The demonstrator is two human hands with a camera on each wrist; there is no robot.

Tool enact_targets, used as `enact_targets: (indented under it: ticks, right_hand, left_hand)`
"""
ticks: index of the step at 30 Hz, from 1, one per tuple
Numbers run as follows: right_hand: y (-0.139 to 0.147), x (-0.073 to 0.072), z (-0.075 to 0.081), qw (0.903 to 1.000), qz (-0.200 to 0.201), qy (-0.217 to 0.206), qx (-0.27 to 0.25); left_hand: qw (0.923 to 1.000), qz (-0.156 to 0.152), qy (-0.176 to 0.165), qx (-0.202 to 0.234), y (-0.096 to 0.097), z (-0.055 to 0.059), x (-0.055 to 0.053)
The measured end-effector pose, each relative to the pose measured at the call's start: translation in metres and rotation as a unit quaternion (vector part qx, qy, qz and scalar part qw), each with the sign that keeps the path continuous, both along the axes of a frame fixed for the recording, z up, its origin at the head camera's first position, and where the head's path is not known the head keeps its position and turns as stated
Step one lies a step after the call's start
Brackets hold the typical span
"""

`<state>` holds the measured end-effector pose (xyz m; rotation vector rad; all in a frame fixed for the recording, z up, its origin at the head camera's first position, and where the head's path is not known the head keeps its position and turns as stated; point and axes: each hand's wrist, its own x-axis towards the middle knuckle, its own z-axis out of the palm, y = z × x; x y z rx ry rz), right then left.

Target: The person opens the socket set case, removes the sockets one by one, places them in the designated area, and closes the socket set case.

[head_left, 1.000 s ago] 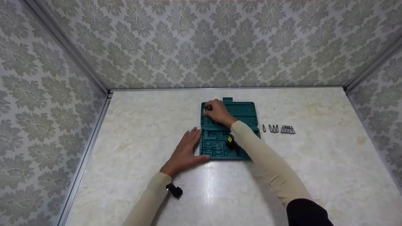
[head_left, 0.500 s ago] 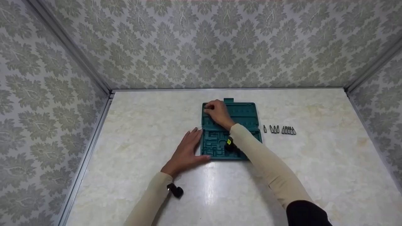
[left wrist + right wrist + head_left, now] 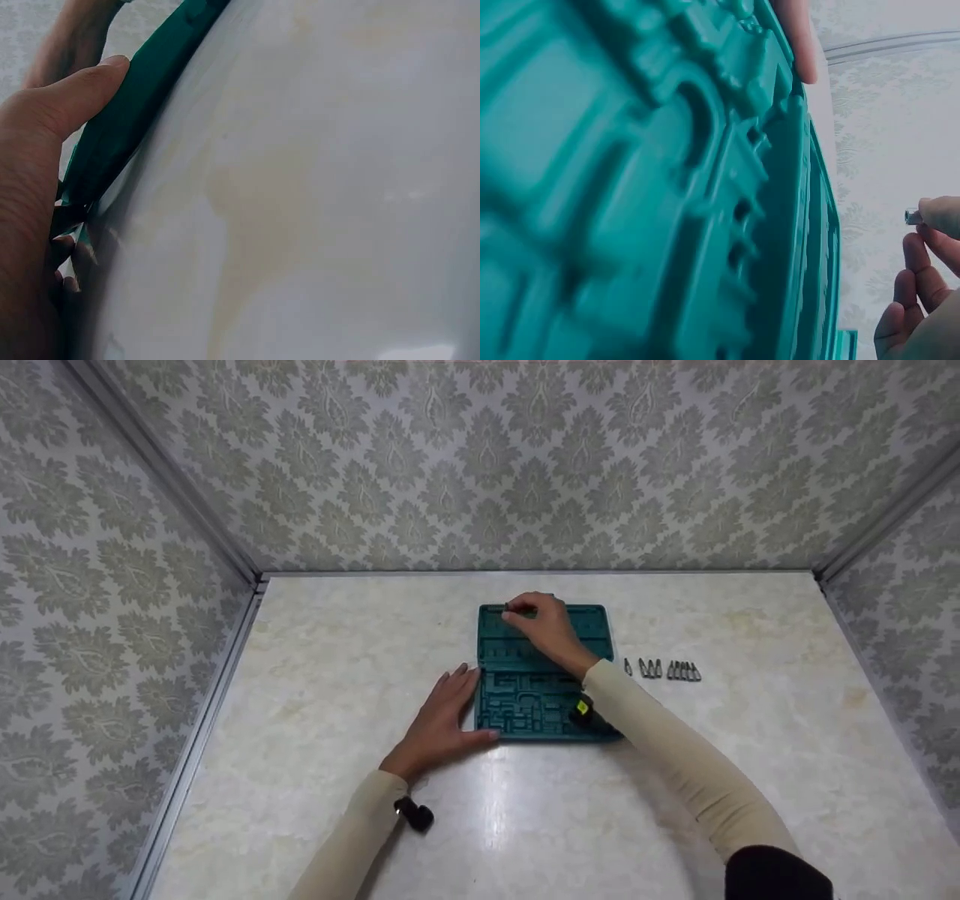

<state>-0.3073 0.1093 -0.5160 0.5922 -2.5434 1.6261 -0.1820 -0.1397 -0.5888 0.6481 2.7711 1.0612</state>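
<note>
A green plastic bit case (image 3: 523, 712) lies unfolded on the table, its moulded recesses facing up. My left hand (image 3: 441, 720) rests along the case's left edge, fingers spread and thumb on the front left corner. In the left wrist view the thumb (image 3: 101, 82) lies on the case's side wall. My right hand (image 3: 546, 622) is over the far half of the case and pinches a small metal screwdriver bit (image 3: 913, 217) between thumb and forefinger. The bit's hollow-looking end sticks out; the rest is hidden by the fingers.
Right of the case, metal bits lie in a row: a single one (image 3: 628, 666), a group of three (image 3: 650, 668), and several more (image 3: 684, 671). The pale marbled table (image 3: 360, 622) meets patterned walls at the back and sides.
My right hand has moved right from the lid's upper left corner, and the bit's dark tip now shows at its fingertips. The left hand has stayed in place.
</note>
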Motion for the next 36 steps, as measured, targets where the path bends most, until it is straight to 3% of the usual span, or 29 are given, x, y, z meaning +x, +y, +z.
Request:
enact_targets:
  ticks: [11, 25, 36]
  right_hand:
    - [0.052, 0.022, 0.001, 1.0, 0.0, 0.008, 0.002]
    - [0.121, 0.044, 0.011, 0.997, -0.073, -0.01, 0.024]
    - [0.174, 0.057, 0.009, 0.9921, -0.12, -0.013, 0.034]
  left_hand:
    - [0.9999, 0.007, -0.008, -0.005, 0.0, -0.001, 0.0]
    - [0.9998, 0.013, -0.015, 0.004, 0.0, -0.002, 0.001]
    - [1.0, 0.007, -0.001, -0.005, 0.001, -0.003, 0.0]
